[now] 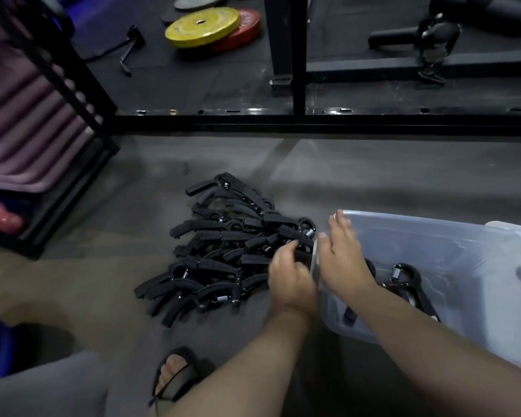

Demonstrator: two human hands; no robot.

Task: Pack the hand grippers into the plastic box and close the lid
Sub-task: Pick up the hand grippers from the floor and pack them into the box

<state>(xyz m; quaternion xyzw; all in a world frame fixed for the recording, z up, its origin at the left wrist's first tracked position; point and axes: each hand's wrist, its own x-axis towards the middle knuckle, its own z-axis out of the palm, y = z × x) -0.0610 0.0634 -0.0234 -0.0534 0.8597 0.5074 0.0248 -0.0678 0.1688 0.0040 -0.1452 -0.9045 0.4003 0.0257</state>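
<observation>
Pile of hand grippers [223, 257] lies on the floor, left of centre, still large. We judge the packing step to be at an early stage.

Left hand [292, 279] is at the pile's right edge. Its fingers are curled round the handle of the nearest hand gripper [303, 254], which has not yet lifted clear of the pile.

Right hand [340, 255] is just beside it, over the box's left rim. The fingers are straight and apart and hold nothing. We cannot tell whether it touches the rim.

Plastic box [433, 233] sits on the floor to the right, touching or nearly touching the pile. It is open on top, with a few packed grippers [403, 279] on its bottom and much room left.

A pale plastic piece [507, 231] shows at the box's far right. It may be the lid, but we cannot tell.

Step in hand: transferring one gripper from pile to box. The next move calls for lifting it free of its tangled neighbours, since springs may snag, then carrying it rightward over the rim. The lid goes on only once the pile is gone.
</observation>
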